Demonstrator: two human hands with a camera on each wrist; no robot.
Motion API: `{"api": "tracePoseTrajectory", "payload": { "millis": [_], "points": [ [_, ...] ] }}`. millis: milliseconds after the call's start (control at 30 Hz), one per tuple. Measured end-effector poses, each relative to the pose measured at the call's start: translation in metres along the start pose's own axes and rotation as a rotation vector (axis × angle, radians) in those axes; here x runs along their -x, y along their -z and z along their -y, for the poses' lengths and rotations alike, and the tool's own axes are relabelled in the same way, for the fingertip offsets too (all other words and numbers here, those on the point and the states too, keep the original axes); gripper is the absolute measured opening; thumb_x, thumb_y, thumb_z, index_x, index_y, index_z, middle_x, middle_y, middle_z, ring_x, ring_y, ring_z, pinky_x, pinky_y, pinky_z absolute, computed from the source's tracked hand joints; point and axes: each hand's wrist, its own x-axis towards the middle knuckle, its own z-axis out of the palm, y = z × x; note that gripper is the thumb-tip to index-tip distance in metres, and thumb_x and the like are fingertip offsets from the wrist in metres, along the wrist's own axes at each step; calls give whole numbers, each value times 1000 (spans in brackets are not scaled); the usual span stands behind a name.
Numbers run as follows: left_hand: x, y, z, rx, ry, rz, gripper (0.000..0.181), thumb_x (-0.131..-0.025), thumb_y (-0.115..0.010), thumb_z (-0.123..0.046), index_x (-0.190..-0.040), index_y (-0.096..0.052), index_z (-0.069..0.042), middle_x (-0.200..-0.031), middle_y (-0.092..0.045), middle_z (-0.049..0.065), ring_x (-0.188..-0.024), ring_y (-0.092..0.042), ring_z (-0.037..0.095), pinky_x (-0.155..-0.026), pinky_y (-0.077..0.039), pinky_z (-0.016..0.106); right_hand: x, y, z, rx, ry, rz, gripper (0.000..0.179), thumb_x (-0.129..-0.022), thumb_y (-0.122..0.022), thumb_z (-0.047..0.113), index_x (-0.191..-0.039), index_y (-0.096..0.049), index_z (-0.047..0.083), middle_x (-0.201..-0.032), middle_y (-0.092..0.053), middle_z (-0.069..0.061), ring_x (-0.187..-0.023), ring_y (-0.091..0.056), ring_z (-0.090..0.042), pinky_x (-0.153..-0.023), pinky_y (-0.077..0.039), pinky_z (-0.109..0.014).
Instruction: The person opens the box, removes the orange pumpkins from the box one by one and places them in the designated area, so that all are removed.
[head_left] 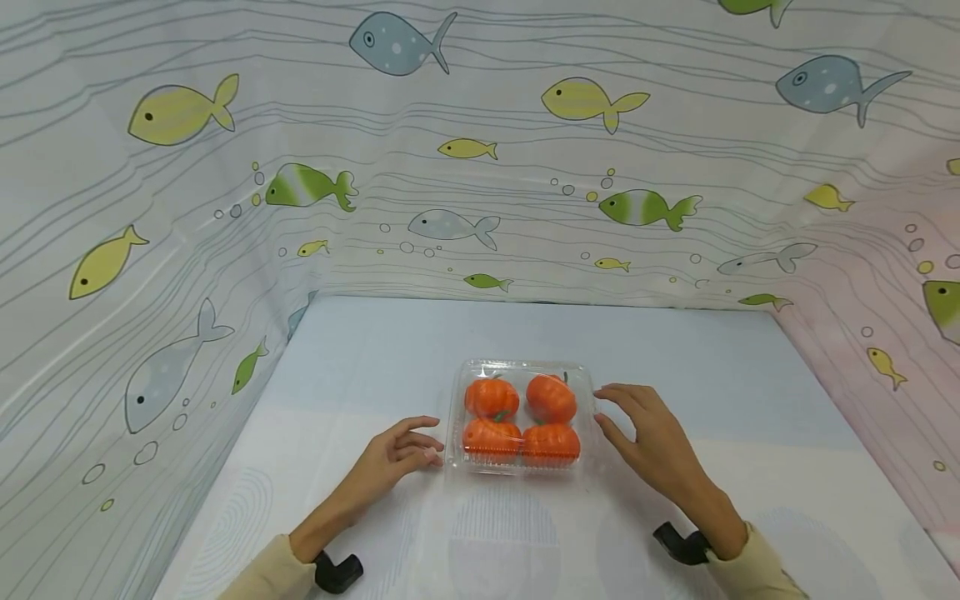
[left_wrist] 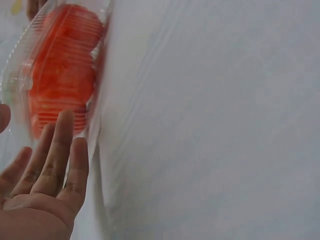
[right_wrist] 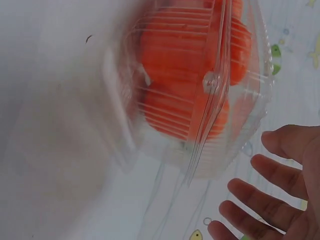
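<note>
A clear plastic clamshell box (head_left: 525, 364) stands closed on the table, with several small orange pumpkins (head_left: 551, 398) inside that have green stems. My left hand (head_left: 401, 450) is at the box's left side, fingers loosely extended. In the left wrist view, the spread fingers of that hand (left_wrist: 47, 195) point at the ribbed wall; whether they touch it I cannot tell. On the opposite side my right hand (head_left: 652, 437) has its thumb and fingers apart, close to the right wall. The right wrist view shows that hand (right_wrist: 285, 200) holding nothing, beside the box.
A white and pale blue cloth (head_left: 510, 533) with faint patterns covers the table. Fish-printed curtains (head_left: 525, 183) enclose the back and both sides. Black bands (head_left: 337, 573) sit at both wrists, by the cream sleeves (head_left: 273, 571).
</note>
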Motion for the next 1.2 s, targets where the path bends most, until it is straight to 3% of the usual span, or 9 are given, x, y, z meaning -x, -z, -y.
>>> {"api": "tracePoseTrajectory", "payload": {
  "millis": [200, 500, 767, 967, 1200],
  "points": [
    [0, -7, 1, 31, 47, -18, 58, -102, -67, -20, -154, -45, -9, -123, -66, 20, -111, -68, 40, -97, -55, 37, -5, -9, 13, -27, 40, 35, 40, -89, -83, 17, -126, -70, 8, -129, -64, -8, -122, -58, -27, -96, -55, -50],
    [0, -10, 9, 102, 84, -23, 63, -99, -71, -16, -156, -44, -15, -124, -63, 21, -112, -66, 37, -96, -55, 37, -14, -23, 31, -83, 111, 73, 40, -90, -82, 21, -125, -69, 7, -131, -64, -6, -127, -54, -25, -101, -52, -47],
    [0, -12, 10, 138, 68, 22, 70, -98, -72, -14, -159, -38, -18, -128, -59, 24, -112, -66, 31, -94, -56, 37, -19, -34, 49, -119, 174, 143, 41, -90, -82, 27, -126, -70, 12, -135, -61, -4, -132, -50, -21, -105, -50, -45],
    [-1, -13, 14, 155, 20, 51, 78, -95, -74, -6, -161, -33, -17, -126, -58, 24, -111, -66, 27, -92, -57, 34, -24, -42, 65, -102, 214, 211, 48, -91, -80, 40, -131, -66, 18, -140, -58, -5, -133, -51, -22, -106, -50, -46],
    [-3, -17, 13, 164, 22, 31, 86, -91, -79, -4, -161, -33, -21, -118, -63, 21, -104, -70, 27, -89, -58, 35, -28, -56, 80, -31, 284, 258, 59, -89, -78, 51, -137, -62, 21, -145, -56, -5, -140, -46, -28, -113, -42, -51]
  ]
}}
